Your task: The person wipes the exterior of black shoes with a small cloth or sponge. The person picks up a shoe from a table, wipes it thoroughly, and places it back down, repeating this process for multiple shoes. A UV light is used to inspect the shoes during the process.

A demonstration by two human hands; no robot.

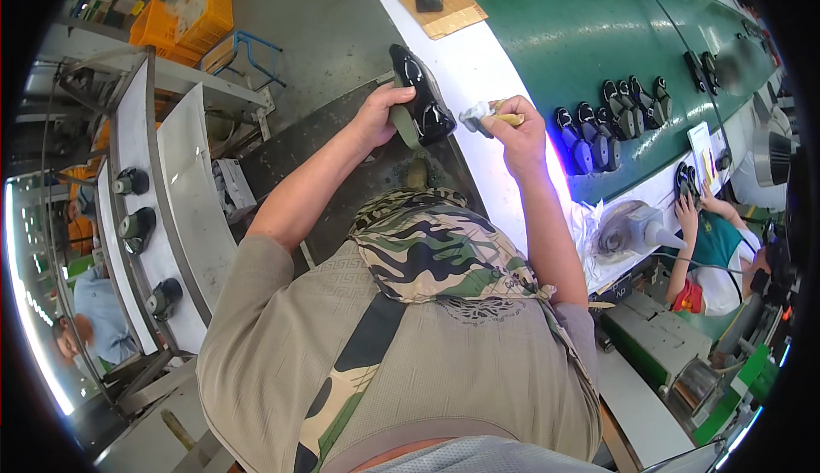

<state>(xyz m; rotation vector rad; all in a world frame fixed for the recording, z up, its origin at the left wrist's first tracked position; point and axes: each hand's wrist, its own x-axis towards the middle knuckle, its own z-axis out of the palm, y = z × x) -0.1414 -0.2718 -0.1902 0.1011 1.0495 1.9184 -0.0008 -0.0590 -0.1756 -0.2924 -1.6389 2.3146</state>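
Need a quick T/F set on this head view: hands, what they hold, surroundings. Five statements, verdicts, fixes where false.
1. The left hand holds a glossy black shoe. True.
2. The right hand is empty. False: it pinches a pale crumpled wad between thumb and fingers.
3. The shoes on the green work surface are all white. False: they have black uppers and grey soles.
4. The person wears a camouflage-print apron. True.
5. The plastic crates at the upper left are blue. False: they are orange.
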